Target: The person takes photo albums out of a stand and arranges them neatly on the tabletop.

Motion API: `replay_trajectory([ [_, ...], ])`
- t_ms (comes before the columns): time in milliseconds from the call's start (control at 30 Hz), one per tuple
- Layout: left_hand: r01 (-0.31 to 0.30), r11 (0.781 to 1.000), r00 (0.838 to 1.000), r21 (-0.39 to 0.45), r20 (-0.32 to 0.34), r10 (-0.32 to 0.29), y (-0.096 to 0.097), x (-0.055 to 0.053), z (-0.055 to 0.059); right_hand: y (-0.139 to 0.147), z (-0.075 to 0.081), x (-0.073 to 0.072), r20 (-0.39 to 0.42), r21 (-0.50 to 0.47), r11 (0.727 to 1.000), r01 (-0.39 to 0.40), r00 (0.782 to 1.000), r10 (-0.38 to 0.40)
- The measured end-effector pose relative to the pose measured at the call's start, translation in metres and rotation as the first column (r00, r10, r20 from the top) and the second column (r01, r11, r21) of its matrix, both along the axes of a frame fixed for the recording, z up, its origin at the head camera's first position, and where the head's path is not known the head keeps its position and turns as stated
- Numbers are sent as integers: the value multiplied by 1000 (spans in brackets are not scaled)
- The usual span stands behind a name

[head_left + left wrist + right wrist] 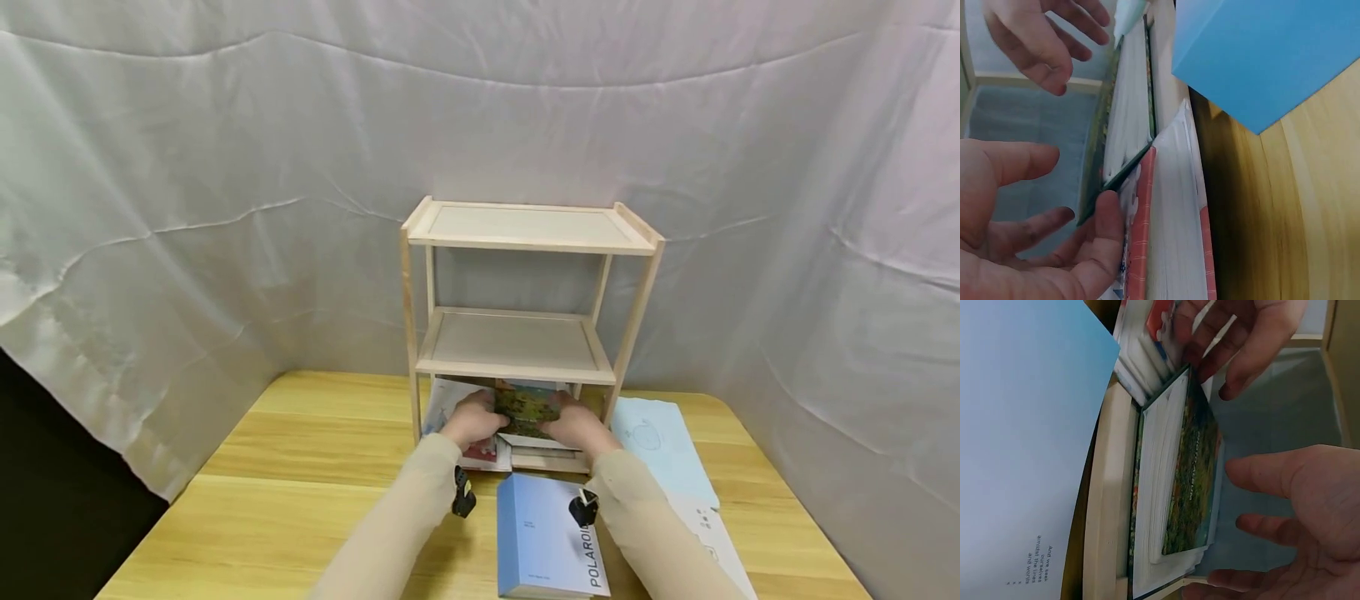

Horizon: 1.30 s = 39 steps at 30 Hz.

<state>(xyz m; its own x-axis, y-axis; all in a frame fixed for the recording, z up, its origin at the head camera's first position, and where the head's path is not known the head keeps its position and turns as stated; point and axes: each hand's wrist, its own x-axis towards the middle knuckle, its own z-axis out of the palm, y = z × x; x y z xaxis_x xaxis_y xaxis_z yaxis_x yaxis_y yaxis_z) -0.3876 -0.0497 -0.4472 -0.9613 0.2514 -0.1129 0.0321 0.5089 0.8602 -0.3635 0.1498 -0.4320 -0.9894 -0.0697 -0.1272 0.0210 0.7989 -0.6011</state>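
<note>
On the bottom tier of the wooden shelf a green hardcover book [528, 410] with a landscape picture on its cover lies flat. My left hand [476, 419] is at its left side; in the left wrist view the fingertips [1109, 209] meet the book's corner. Across from it, my right hand [576, 425] spreads its fingers beside the right edge, thumb apart from the cover in the right wrist view. Partly under my left hand is a thick book with red cover edges [1142, 228], next to the green one.
The pale wooden shelf [517, 373] has bare upper and middle tiers above my hands. In front of it on the table [315, 517] lies a thick blue-white book [551, 533] marked POLAROID. Light blue [660, 442] and white flat items [712, 533] lie to the right. Grey curtains [225, 167] hang behind.
</note>
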Motion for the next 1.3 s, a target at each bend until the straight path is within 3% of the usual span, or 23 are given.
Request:
replay_trajectory([
  [167,-3,1000,1000,-3,31,3,3,-5,-1,-3,2,-9,103,-3,999,49,994,-48],
  [267,26,998,999,-63,23,-25,3,-9,-1,-4,2,-12,131,-26,997,75,989,-71],
  [400,54,995,998,-84,35,-51,2,-11,-1,-3,-3,-14,130,-6,999,50,990,-48],
  [633,88,996,987,-9,133,-86,0,-12,1,-1,-10,-13,94,47,999,-5,996,0],
  [767,90,996,983,-30,162,-84,-1,-13,2,-2,-12,-13,69,48,999,-3,998,0],
  [1000,78,986,990,-144,126,-60,1,-16,-3,-3,-16,-10,45,65,998,9,999,-12],
  [1300,69,986,993,-154,103,-54,1,-15,-1,-4,-16,-13,55,90,996,2,998,-7],
])
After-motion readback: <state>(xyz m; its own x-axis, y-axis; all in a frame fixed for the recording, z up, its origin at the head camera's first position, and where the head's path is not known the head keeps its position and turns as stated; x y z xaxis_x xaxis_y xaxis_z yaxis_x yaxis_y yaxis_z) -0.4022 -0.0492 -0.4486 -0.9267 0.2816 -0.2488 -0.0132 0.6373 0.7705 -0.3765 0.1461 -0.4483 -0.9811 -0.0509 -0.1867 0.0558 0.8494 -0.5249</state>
